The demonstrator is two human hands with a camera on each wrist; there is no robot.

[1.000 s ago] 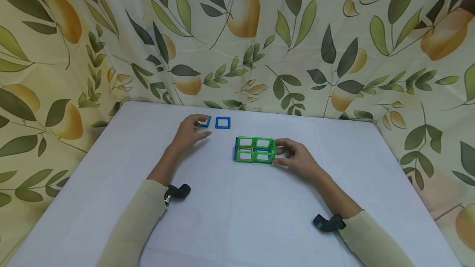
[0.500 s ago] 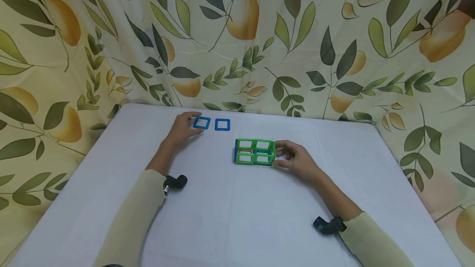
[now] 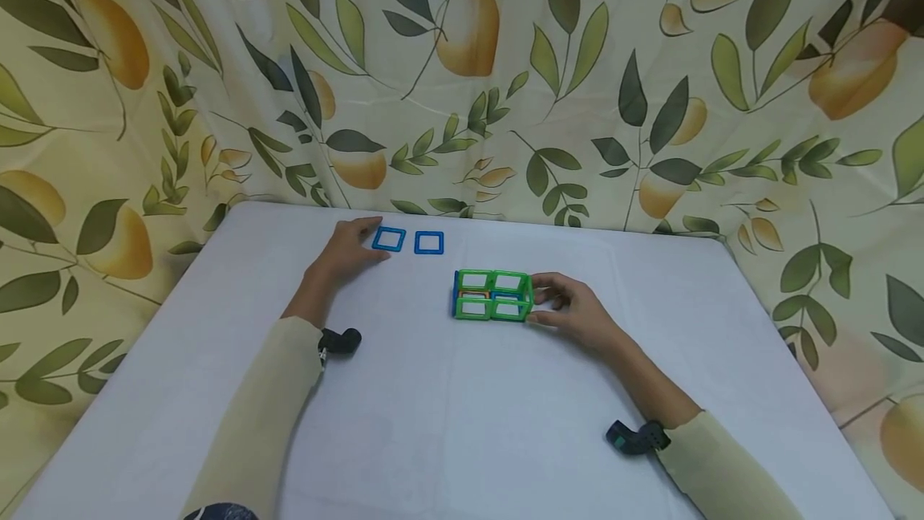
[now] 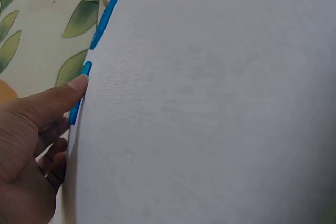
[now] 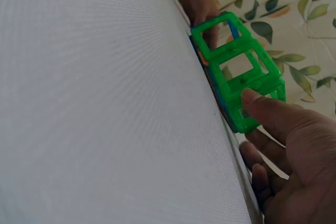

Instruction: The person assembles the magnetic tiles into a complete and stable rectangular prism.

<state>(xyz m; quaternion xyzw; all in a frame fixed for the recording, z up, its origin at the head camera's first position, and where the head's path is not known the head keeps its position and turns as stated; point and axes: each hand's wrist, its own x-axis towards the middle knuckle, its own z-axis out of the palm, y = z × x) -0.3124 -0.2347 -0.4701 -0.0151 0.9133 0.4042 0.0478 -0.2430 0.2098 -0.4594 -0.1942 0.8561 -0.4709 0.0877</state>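
Note:
A box of green magnetic tiles (image 3: 492,307), with blue and orange tiles in it, stands on the white table. My right hand (image 3: 573,307) holds its right end, thumb on the near side and fingers on the far side. In the right wrist view, the right thumb presses a green frame of the box (image 5: 236,72). Farther left, a blue square magnetic tile (image 3: 390,239) lies slightly turned. My left hand (image 3: 346,251) is around its left part, thumb by the near edge and a finger by the far edge. In the left wrist view, the left thumb (image 4: 76,85) overlaps the tile's edge.
Another blue square magnetic tile (image 3: 429,243) lies just right of the first, a small gap between them. The white-covered table (image 3: 447,416) ends at the back against a curtain (image 3: 462,103) printed with fruit and leaves.
My left hand has drawn back to the left, uncovering the blue square tile, which stays in its place beside the other. The right hand and the green box have not visibly moved.

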